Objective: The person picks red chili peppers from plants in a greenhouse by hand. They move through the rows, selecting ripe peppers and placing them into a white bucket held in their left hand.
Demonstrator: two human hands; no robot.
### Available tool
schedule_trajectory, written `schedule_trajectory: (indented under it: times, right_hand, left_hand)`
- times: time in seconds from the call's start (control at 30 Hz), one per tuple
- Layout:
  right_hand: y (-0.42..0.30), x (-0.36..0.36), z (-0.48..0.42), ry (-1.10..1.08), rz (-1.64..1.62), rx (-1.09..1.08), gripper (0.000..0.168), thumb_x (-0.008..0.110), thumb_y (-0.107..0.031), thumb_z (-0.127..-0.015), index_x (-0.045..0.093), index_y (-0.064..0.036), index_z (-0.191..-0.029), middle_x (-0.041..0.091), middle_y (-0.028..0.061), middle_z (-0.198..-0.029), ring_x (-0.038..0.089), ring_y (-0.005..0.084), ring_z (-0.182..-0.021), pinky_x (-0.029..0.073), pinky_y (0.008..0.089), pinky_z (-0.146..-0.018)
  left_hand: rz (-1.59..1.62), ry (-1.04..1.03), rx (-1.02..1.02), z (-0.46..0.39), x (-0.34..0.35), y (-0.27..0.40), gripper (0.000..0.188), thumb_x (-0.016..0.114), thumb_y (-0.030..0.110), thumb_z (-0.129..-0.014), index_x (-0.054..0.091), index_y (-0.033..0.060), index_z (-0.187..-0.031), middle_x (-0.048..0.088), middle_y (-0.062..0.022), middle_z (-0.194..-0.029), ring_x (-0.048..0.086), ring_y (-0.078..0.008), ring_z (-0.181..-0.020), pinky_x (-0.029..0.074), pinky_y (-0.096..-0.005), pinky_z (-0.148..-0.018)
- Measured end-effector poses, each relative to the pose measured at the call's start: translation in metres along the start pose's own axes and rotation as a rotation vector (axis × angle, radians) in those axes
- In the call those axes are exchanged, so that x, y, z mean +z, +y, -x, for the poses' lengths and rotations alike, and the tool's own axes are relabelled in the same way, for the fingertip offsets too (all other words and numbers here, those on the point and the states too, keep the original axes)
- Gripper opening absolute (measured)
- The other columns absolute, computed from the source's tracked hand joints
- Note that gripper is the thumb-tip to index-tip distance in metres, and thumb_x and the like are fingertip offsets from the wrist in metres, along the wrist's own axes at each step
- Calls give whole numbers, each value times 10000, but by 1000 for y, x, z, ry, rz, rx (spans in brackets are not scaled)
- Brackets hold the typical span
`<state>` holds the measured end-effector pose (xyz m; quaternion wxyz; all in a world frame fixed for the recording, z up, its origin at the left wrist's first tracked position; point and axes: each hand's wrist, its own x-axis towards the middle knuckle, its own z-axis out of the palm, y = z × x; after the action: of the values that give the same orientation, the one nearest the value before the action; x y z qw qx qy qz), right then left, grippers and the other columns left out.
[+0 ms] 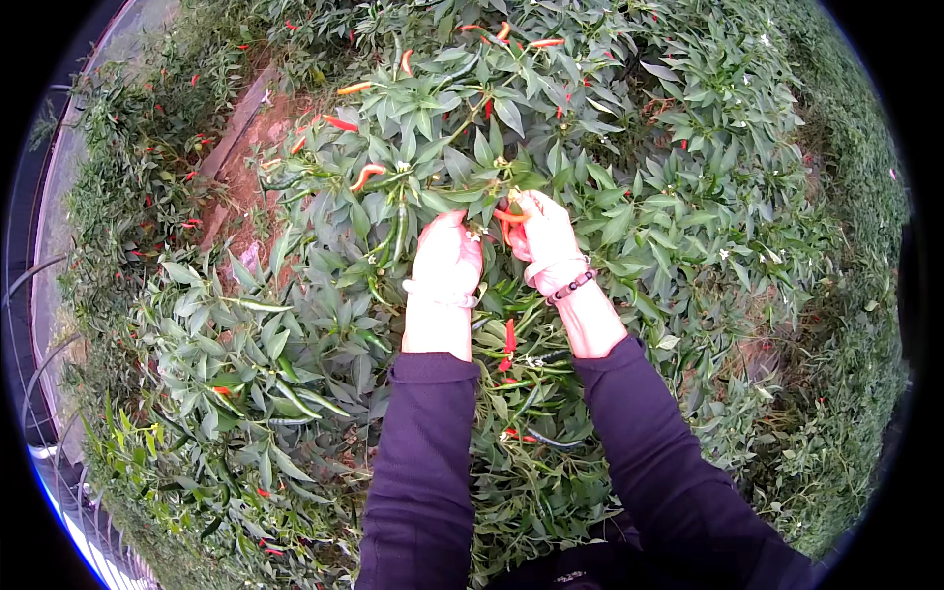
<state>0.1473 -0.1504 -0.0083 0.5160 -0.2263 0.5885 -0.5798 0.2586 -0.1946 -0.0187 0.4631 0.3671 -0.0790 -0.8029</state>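
Both hands reach into a leafy chili pepper plant (pixel 472 158) in the middle of the view. At its right side, my right hand (pixel 546 225) is closed around orange-red chili peppers (pixel 510 216) that stick out from the fingers. Just to the left, my left hand (pixel 448 247) has its fingers curled in among the foliage; the leaves and the back of the hand hide whatever it may hold. Long green chilies (pixel 401 228) hang beside the left hand. A curved red chili (pixel 367 175) sits a little above and left of it.
Below the hands, more red chilies (pixel 510 335) show between the forearms. A lower branch with green chilies (pixel 295 398) spreads at left. Reddish soil (pixel 254 140) with a wooden plank (pixel 240 122) lies between plant rows. Metal hoops and sheeting (pixel 44 317) line the left edge.
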Motion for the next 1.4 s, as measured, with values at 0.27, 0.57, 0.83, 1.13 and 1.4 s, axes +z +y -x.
schedule_trajectory:
  times: [0.27,0.57,0.83,1.13,1.4]
  right_hand:
    - [19,-4,12,254,-61,76,196,434,-207,-896,554,-53,-873,411,-37,-510,364,68,-403,266,228,-367]
    - [12,4,34,469,-412,235,193,442,-237,-896,518,-62,-869,372,-3,-487,311,92,-328,193,221,-308]
    - [11,-36,63,557,-80,123,276,540,-326,-837,503,-62,-762,448,-7,-547,295,38,-334,214,201,-307]
    - [-4,1,45,-416,-327,591,356,522,-414,-835,549,-58,-845,411,-57,-562,311,31,-392,193,188,-337]
    - [-33,4,97,-91,252,-218,208,557,-201,-832,533,6,-833,544,27,-616,485,96,-562,403,242,-525]
  left_hand:
    - [63,-2,-10,9,4,-21,227,443,29,-827,493,10,-1048,550,-87,-1054,506,-205,-966,377,-331,-887]
    - [54,19,-54,8,-14,-40,298,612,139,-797,501,6,-1039,559,-81,-991,528,-176,-879,429,-318,-785]
    - [22,-185,74,20,-3,-1,233,467,188,-886,503,43,-1064,595,-89,-1014,588,-172,-852,448,-288,-640]
    - [-26,-420,42,31,-27,-17,316,406,83,-867,403,-24,-1165,522,-140,-1122,554,-216,-897,476,-308,-772]
    - [-59,-2,33,24,-20,-29,282,509,182,-858,426,-2,-1056,511,-89,-948,507,-180,-815,444,-320,-725]
